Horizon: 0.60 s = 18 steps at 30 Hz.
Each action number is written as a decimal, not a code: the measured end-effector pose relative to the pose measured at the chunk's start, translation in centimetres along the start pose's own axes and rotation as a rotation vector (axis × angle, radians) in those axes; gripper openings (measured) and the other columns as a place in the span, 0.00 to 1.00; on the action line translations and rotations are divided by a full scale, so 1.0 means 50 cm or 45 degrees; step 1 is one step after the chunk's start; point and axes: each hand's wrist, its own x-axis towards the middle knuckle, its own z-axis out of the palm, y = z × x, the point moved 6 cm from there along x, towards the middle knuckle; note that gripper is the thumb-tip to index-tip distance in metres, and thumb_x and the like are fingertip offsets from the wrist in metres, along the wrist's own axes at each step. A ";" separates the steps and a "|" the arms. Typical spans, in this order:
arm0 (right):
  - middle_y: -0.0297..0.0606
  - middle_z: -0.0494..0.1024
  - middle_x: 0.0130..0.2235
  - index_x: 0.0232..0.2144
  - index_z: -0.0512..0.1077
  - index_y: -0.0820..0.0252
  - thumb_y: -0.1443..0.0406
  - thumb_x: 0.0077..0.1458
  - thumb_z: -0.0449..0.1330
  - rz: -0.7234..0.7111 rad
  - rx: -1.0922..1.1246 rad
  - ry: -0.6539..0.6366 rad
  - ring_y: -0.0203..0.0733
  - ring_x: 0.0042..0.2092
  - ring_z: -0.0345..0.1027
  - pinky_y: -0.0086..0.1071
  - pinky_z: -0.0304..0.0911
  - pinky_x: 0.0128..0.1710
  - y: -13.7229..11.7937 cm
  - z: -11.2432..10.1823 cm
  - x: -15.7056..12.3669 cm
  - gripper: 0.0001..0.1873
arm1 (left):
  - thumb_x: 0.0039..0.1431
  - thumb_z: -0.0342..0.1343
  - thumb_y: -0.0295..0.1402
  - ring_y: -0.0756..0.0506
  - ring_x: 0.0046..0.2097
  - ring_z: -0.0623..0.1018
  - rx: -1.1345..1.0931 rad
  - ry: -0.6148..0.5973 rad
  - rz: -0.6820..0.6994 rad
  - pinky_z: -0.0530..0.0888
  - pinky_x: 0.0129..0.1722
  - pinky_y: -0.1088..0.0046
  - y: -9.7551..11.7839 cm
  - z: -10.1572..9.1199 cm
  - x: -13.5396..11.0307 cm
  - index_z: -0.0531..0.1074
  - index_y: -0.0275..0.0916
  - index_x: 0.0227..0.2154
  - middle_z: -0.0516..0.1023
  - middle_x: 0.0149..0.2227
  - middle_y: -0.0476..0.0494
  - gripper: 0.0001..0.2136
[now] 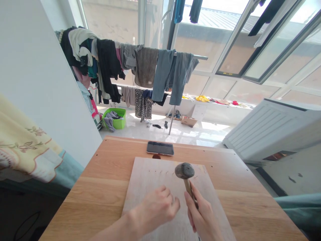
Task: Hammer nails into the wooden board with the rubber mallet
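1. While the right hand [203, 216] clenches the hammer [187, 177] by its wooden shaft [188, 189] just below the head [185, 170], that dense grey head hangs above the board [140, 180]; top-heavy, it is best held low on the shaft.
2. The left hand [156, 209] curls over the board; whether it pinches anything, I cannot tell.

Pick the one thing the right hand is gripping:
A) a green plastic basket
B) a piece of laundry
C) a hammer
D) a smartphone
C. The right hand closes around the wooden handle of the hammer, with the dark, rounded head standing above the fingers.
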 end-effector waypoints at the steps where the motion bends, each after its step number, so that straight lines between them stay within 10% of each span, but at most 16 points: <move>1: 0.22 0.58 0.11 0.62 0.63 0.69 0.45 0.60 0.48 0.004 0.003 0.008 0.36 0.12 0.53 0.27 0.52 0.11 0.003 -0.002 0.000 0.40 | 0.60 0.53 0.22 0.44 0.30 0.75 0.074 0.011 0.057 0.69 0.32 0.67 0.019 0.007 0.003 0.70 0.33 0.35 0.75 0.28 0.44 0.03; 7: 0.22 0.58 0.10 0.63 0.63 0.69 0.43 0.59 0.47 -0.009 0.022 0.013 0.35 0.10 0.52 0.26 0.52 0.11 0.016 0.001 -0.003 0.42 | 0.61 0.54 0.23 0.44 0.30 0.74 0.055 0.074 0.081 0.69 0.32 0.67 0.003 0.016 0.000 0.72 0.34 0.33 0.74 0.28 0.45 0.03; 14: 0.21 0.58 0.10 0.63 0.61 0.72 0.43 0.60 0.47 -0.027 0.057 -0.029 0.34 0.11 0.51 0.25 0.54 0.13 0.009 0.016 -0.009 0.43 | 0.62 0.54 0.24 0.50 0.38 0.78 -0.935 0.507 -0.821 0.74 0.42 0.76 -0.216 0.021 -0.070 0.76 0.39 0.38 0.78 0.38 0.47 0.07; 18: 0.20 0.56 0.09 0.64 0.60 0.73 0.42 0.60 0.46 -0.044 0.068 -0.072 0.35 0.11 0.51 0.26 0.55 0.12 0.004 0.032 -0.009 0.45 | 0.60 0.57 0.28 0.49 0.37 0.78 -1.105 0.490 -0.959 0.74 0.38 0.76 -0.252 0.059 -0.085 0.77 0.39 0.35 0.81 0.37 0.48 0.05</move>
